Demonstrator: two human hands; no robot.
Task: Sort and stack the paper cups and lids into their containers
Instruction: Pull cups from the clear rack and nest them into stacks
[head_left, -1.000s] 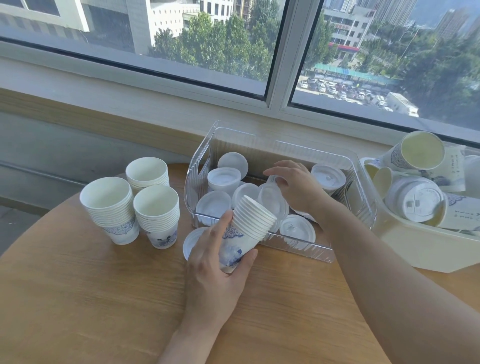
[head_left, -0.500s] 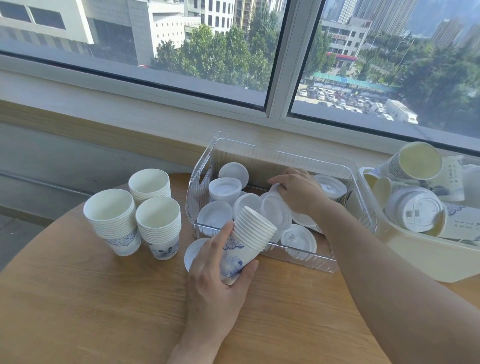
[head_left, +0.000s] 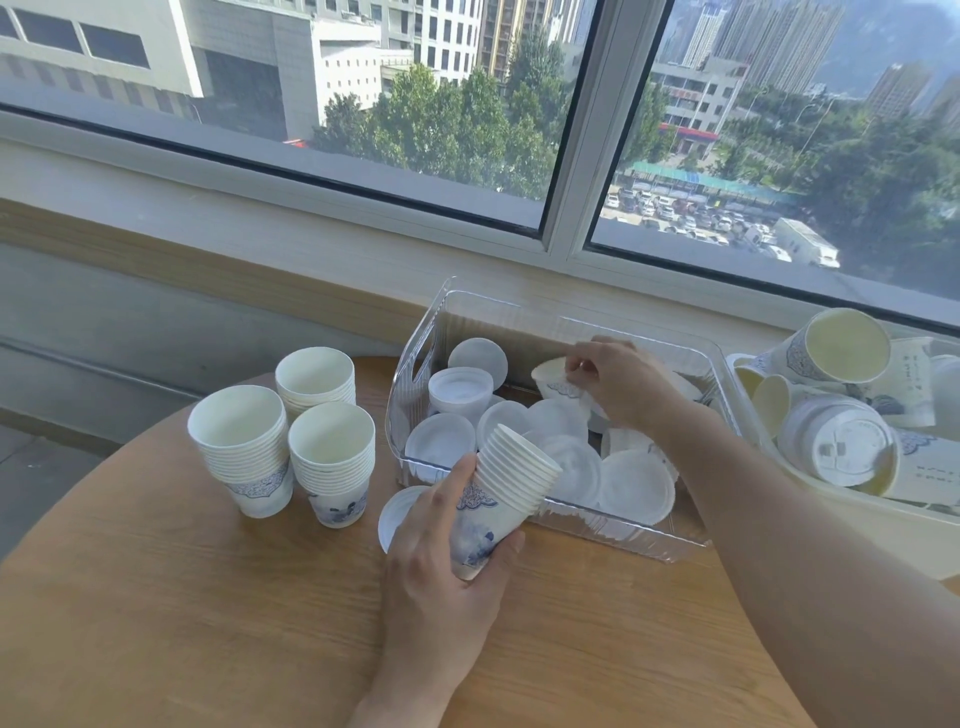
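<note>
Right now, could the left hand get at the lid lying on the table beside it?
Probably not freely: the left hand grips a tilted cup stack, though the loose lid lies right beside it, unobstructed.

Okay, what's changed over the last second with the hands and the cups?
The right hand has lifted out of the white plastic lids in the clear plastic bin and now pinches a single blue-patterned paper cup above them. The left hand still grips its tilted stack of nested paper cups; the three upright cup stacks have not moved.
</note>
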